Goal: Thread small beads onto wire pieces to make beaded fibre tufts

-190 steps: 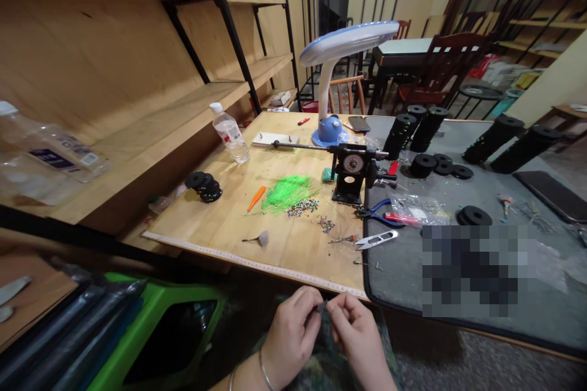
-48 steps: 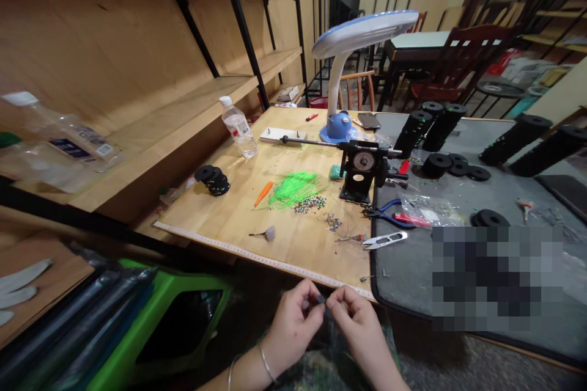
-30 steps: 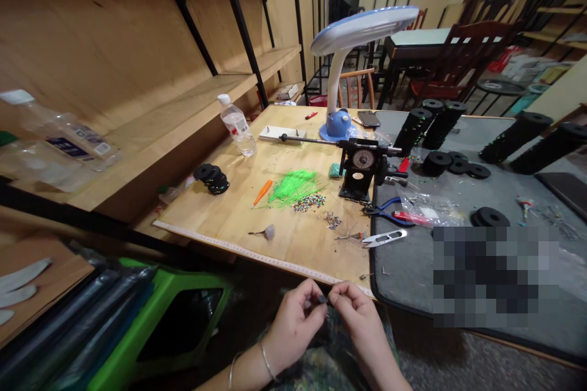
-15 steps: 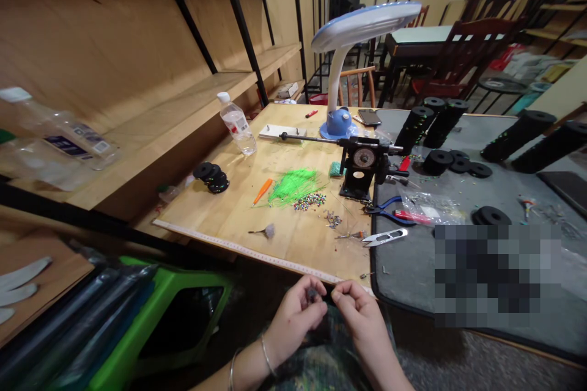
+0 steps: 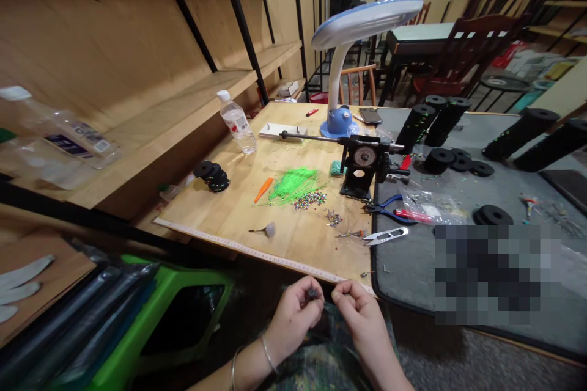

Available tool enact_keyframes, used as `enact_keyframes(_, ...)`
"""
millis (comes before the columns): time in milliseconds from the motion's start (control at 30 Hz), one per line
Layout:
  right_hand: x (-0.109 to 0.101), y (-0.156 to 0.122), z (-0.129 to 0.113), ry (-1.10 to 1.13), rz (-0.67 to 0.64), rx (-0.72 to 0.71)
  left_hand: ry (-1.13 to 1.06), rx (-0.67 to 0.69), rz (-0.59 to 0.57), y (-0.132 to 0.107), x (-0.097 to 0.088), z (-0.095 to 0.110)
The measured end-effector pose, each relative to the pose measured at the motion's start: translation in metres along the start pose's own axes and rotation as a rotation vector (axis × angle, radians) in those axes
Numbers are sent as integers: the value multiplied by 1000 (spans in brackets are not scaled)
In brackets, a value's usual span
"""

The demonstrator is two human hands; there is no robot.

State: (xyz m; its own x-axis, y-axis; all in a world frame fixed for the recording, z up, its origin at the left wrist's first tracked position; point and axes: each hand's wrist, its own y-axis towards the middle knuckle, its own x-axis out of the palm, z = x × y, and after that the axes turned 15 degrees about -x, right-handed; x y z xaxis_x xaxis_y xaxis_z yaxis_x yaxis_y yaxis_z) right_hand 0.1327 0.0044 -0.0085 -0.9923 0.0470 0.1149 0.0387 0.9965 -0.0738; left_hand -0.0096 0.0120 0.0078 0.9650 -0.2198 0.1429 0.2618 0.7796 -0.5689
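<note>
Both my hands are over my lap, just below the table's front edge. Between the curled fingers and thumb of my left hand (image 5: 293,313) sits a small dark grey piece (image 5: 312,294), too small to name. My right hand (image 5: 361,314) pinches thumb against forefinger close beside it; whatever lies in that pinch, perhaps a fine thread, I cannot make out. The fingertips of the two hands are a short gap apart. On the table beyond them lie silver thread snips (image 5: 386,236), a small feathery tuft (image 5: 269,230) and a scatter of small metal parts (image 5: 334,218).
A black hand-cranked winder (image 5: 362,165) with a long spindle stands mid-table, before a blue-white lamp (image 5: 339,122). Bright green strands (image 5: 296,185), coloured beads (image 5: 310,200), an orange-handled tool (image 5: 263,190) and blue pliers (image 5: 389,209) lie around. Black spools (image 5: 439,160) stand on the grey mat (image 5: 413,281).
The fingers of my left hand have shifted slightly, and the dark piece shows more clearly. My right hand keeps its pinch. Nothing on the table has moved.
</note>
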Motion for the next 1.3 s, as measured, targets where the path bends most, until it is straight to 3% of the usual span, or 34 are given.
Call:
enact_keyframes(200,3,0,-1,21,-2,19,179,72,115,0,2,2)
enact_keyframes(400,5,0,-2,54,9,5,227,54,141,1,3,1)
enact_keyframes(700,2,-1,5,-142,-192,-45,99,136,101,4,-7,5)
enact_keyframes(1000,-2,1,-11,-292,-137,-150,-32,166,160,11,-1,9)
enact_keyframes(1167,-15,2,-16,-305,-115,-171,-60,195,242,15,-12,20)
enact_keyframes(1300,-19,3,-16,-183,-100,-130,-92,144,172,14,-22,23)
